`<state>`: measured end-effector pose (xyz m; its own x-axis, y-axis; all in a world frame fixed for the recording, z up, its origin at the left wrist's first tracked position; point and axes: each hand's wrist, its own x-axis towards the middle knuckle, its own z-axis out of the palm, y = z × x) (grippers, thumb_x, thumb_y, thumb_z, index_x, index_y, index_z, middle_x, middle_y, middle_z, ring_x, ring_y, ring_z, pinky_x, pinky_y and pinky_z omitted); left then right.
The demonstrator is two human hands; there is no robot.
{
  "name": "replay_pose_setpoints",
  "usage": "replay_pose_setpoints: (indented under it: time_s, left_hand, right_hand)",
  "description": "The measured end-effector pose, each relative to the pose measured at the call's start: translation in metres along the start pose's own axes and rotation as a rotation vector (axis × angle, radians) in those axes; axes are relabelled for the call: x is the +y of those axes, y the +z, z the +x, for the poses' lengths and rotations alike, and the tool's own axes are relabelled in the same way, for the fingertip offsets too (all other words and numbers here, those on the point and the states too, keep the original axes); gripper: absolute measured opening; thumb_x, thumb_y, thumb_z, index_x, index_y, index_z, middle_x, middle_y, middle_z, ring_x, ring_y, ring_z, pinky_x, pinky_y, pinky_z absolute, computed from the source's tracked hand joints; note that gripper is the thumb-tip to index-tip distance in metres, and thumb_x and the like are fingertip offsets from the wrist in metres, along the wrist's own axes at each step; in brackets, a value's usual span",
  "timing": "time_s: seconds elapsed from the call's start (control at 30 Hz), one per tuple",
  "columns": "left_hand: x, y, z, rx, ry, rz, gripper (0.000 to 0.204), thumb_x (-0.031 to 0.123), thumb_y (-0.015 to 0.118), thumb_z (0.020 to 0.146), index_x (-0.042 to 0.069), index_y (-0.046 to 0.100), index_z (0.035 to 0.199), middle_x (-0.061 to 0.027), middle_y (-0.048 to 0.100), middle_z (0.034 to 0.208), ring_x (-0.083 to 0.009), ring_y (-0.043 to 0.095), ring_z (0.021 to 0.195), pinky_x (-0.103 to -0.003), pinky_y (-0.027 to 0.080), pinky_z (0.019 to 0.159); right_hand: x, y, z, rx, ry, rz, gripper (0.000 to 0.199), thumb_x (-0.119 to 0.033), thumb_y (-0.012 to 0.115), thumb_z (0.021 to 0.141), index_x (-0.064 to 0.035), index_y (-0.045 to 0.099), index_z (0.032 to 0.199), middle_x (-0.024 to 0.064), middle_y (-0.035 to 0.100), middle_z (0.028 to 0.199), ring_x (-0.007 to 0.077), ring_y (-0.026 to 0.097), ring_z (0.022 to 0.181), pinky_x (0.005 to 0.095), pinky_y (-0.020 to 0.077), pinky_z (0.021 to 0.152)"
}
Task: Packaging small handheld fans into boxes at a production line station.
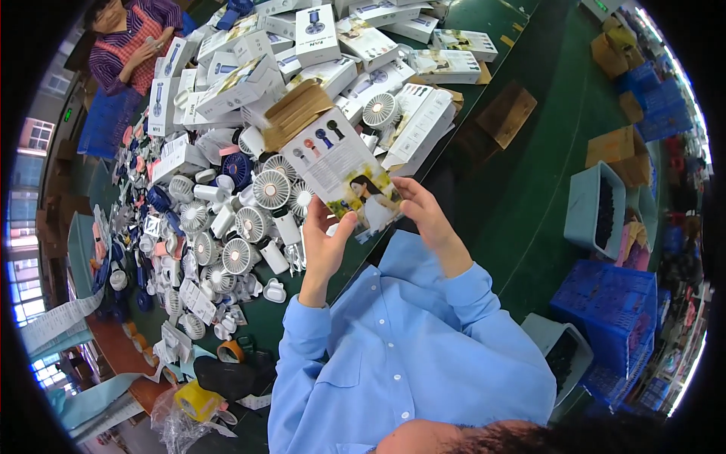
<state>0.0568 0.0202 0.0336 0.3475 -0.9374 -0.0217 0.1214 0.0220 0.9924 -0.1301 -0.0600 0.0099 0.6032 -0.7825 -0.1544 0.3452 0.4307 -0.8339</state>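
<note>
I hold a white printed carton (333, 163) with fan pictures and a photo on it, tilted, its brown cardboard flap (293, 112) open at the far end. My left hand (324, 240) grips its near left corner. My right hand (425, 216) holds the near right corner. Both sleeves are light blue. Just left of the carton lie white handheld fans (271, 189) on the green table (484, 189).
A heap of white boxed fans (318, 34) covers the far table. Loose fan parts (174, 250) spread to the left. Another person in a striped top (125, 45) works at the far left. Blue crates (605, 303), grey bins (594, 204), tape rolls (198, 399) surround me.
</note>
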Motion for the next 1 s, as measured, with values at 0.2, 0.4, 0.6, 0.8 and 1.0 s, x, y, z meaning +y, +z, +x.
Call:
replay_pose_setpoints:
  time_s: [0.2,0.4,0.6,0.8,1.0]
  left_hand:
    - [0.004,0.002,-0.003,-0.084,-0.085,0.065,0.053,0.013,0.067,0.079,-0.005,0.044,0.124,-0.0126,0.058,0.11,-0.0168,0.059,0.096,-0.029,0.05,0.081]
    - [0.008,0.015,-0.004,-0.131,-0.184,0.031,0.052,0.012,0.072,0.078,-0.006,0.046,0.12,-0.0137,0.06,0.109,-0.0178,0.06,0.096,-0.03,0.049,0.083]
    - [0.004,0.016,-0.002,-0.152,-0.166,0.04,0.047,0.013,0.07,0.08,-0.008,0.048,0.116,-0.0138,0.062,0.106,-0.0167,0.061,0.093,-0.029,0.049,0.083]
    - [0.003,0.018,-0.001,-0.151,-0.13,0.132,0.042,0.014,0.069,0.081,-0.009,0.051,0.112,-0.0131,0.065,0.099,-0.0154,0.062,0.087,-0.028,0.049,0.079]
    - [0.003,0.018,0.002,-0.155,-0.114,0.156,0.037,0.013,0.068,0.082,-0.008,0.054,0.108,-0.0126,0.066,0.097,-0.0146,0.062,0.085,-0.028,0.049,0.078]
  right_hand:
    - [0.0,-0.004,-0.004,-0.029,0.005,-0.157,0.051,-0.02,0.067,0.082,0.0049,0.047,0.122,0.0094,0.058,0.112,0.015,0.056,0.102,0.03,0.0448,0.091]
    - [0.002,0.002,-0.006,0.061,-0.108,-0.139,0.051,-0.018,0.07,0.081,0.0054,0.048,0.121,0.0083,0.059,0.107,0.0114,0.057,0.095,0.0259,0.0472,0.084]
    - [-0.003,0.003,-0.011,0.097,-0.09,-0.151,0.05,-0.017,0.072,0.08,0.0054,0.049,0.118,0.0078,0.059,0.106,0.0107,0.057,0.093,0.0252,0.0473,0.084]
    - [-0.006,0.004,-0.011,0.129,-0.103,-0.157,0.045,-0.015,0.073,0.079,0.0043,0.052,0.114,0.007,0.06,0.102,0.0093,0.057,0.091,0.024,0.0476,0.082]
    - [-0.008,0.005,-0.009,0.155,-0.1,-0.159,0.039,-0.015,0.073,0.079,0.0034,0.054,0.108,0.0046,0.06,0.095,0.0069,0.056,0.083,0.0217,0.0471,0.076]
